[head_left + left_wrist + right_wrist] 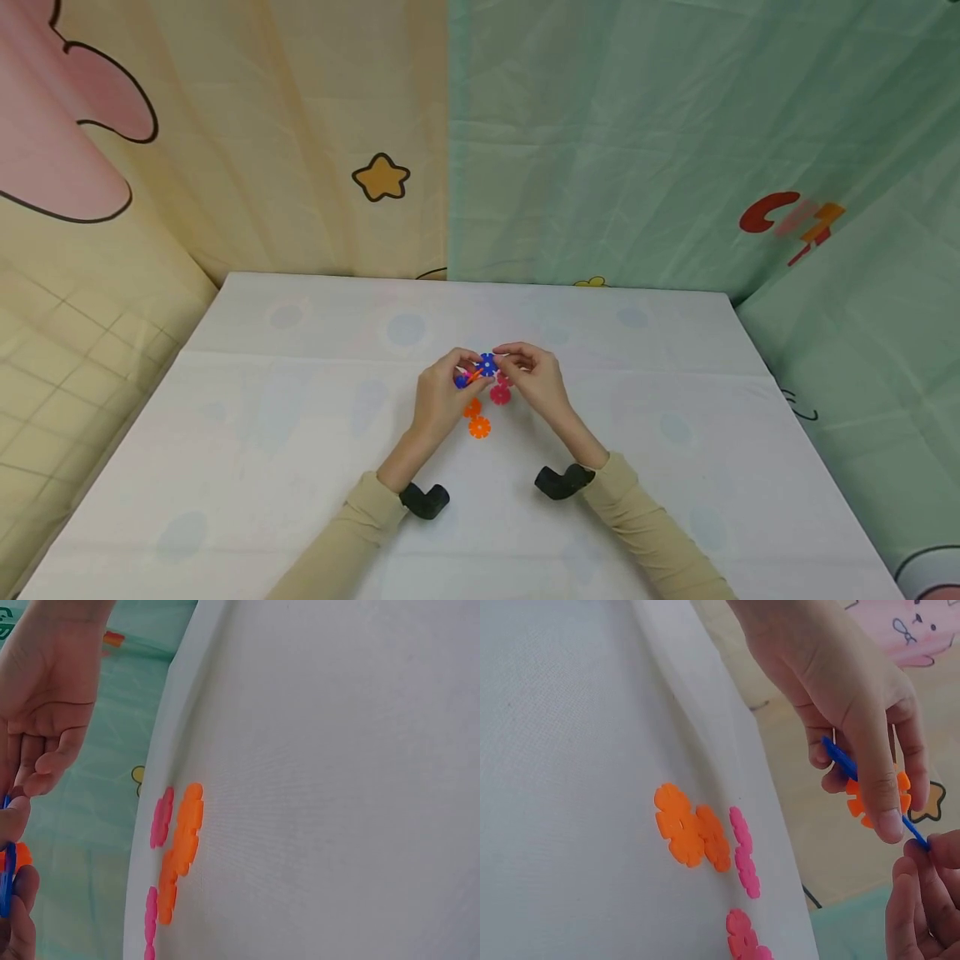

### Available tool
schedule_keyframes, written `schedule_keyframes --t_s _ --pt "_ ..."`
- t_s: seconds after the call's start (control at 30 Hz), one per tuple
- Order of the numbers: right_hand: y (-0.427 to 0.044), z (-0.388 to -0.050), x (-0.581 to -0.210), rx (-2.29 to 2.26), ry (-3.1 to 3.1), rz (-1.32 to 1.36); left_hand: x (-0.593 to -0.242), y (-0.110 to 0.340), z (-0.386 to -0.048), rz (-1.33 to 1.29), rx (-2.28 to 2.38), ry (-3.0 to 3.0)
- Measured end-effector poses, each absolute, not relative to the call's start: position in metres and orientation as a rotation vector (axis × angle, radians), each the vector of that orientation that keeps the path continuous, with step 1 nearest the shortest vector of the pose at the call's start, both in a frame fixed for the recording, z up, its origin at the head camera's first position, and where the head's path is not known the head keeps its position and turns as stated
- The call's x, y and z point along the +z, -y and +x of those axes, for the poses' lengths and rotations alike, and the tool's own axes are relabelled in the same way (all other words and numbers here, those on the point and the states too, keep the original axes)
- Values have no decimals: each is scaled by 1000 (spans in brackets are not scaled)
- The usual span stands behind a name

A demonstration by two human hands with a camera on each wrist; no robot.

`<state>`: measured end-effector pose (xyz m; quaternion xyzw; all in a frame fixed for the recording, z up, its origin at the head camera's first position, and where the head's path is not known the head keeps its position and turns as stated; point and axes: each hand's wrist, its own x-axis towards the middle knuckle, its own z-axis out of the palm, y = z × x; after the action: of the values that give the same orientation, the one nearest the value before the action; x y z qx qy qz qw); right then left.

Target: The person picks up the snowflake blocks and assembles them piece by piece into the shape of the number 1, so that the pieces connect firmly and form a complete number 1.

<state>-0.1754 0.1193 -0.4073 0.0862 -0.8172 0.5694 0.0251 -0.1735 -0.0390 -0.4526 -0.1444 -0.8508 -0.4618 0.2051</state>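
Observation:
In the head view my left hand (441, 396) grips a small joined cluster of notched plastic discs. A blue disc (487, 364) stands at its right end, an orange disc (857, 801) crosses it edge-on, and another blue disc (461, 382) sits further left. My right hand (538, 382) meets the cluster from the right. Its thumb and fingertips pinch the edge of the blue disc, as the right wrist view shows. Fingers cover part of the cluster. Below the hands, orange discs (480, 427) and pink discs (500, 394) lie flat on the table.
A white cloth covers the table (300, 483). Printed curtains (637, 150) hang behind and beside it. A black wrist mount (425, 502) is on the left forearm and another black mount (564, 482) on the right.

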Motion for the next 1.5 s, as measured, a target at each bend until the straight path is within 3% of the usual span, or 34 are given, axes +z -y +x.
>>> schedule_keyframes --t_s 0.23,0.47,0.9,1.5 --pt "-129 -192 -436 1801 2501 301 -453 40 -175 -433 -1260 2317" --pt "-134 -191 -434 1812 2448 352 -451 39 -175 -447 -1234 2303" --pt "-148 -199 -445 1623 2651 200 -452 41 -176 -478 -1167 2286" --pt "-145 -203 -456 1295 2973 373 -447 43 -178 -318 -1823 2281"
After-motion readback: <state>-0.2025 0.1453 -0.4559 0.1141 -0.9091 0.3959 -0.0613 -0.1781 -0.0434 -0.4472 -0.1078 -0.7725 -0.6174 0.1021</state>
